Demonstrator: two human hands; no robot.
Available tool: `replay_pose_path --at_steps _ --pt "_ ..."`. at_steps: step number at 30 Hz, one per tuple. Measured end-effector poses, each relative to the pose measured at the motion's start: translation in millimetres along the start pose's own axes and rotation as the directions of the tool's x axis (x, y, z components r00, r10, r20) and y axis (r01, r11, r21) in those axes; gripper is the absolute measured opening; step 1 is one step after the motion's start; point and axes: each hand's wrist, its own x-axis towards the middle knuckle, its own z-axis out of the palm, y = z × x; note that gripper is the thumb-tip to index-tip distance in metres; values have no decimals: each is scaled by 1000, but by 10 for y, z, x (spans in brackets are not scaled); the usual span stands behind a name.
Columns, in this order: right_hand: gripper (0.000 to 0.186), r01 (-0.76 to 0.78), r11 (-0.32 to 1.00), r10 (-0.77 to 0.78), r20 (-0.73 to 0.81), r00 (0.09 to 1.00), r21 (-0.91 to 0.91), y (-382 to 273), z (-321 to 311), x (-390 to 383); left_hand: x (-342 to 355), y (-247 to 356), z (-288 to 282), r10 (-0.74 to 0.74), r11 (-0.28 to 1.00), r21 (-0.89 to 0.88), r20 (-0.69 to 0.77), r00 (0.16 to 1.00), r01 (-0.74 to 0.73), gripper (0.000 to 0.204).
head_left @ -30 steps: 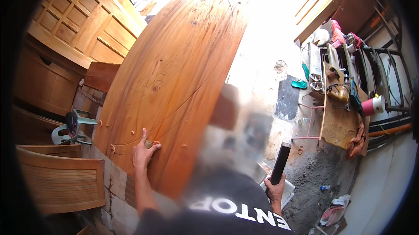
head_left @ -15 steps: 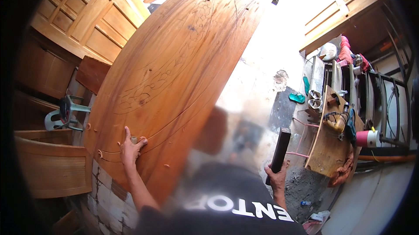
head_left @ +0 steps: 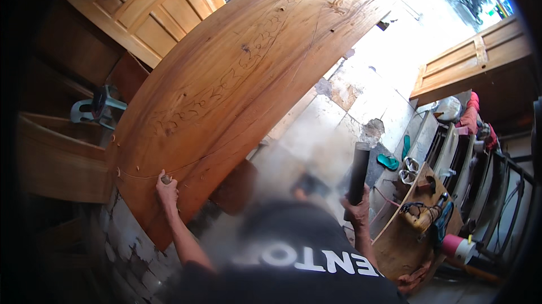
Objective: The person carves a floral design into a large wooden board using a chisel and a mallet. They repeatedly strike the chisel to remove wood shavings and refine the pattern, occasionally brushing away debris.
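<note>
A large wooden slab stretches away from me, with a leaf-like pattern drawn along its length. A curved line cut into it runs across its near part, with small shavings about. Near the slab's close end, my left hand is closed round a chisel at this line. Only the rounded handle end shows; the blade is hidden. To the right, off the slab, my right hand grips the lower end of a thick dark mallet-like bar, which stands roughly upright.
Panelled wooden doors lean at the far left, beside a pale plastic stool. On the right are a board bearing a corded power tool, a pink-and-white spool and green slippers. Tiled floor lies beyond the slab's right edge.
My view has shifted, so the slab's far end shows more. The left fingers, spread beside the chisel before, are now wrapped round it. The right hand still holds the bar, now raised slightly.
</note>
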Motion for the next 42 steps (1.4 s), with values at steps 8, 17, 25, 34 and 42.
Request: replay_pose_path --at_steps 8,17,25,34,42 --pt "64 5 982 -14 46 999 190 -158 -490 888 -624 271 280 -128 992 2 120 985 129 97" --pt "53 -30 961 2 102 995 275 -654 -456 2026 -464 259 341 -279 957 -92 -9 960 277 98" --pt "31 -129 964 79 213 974 232 -1472 -383 3388 -547 397 448 -413 906 -156 -120 903 393 92" --pt "34 10 965 -87 280 956 263 -1904 -343 4869 -806 821 765 -539 827 -303 -183 822 474 85" --pt "25 54 954 -182 425 887 295 -2341 -333 6269 -1158 2024 1997 -525 848 -246 -260 811 470 85"
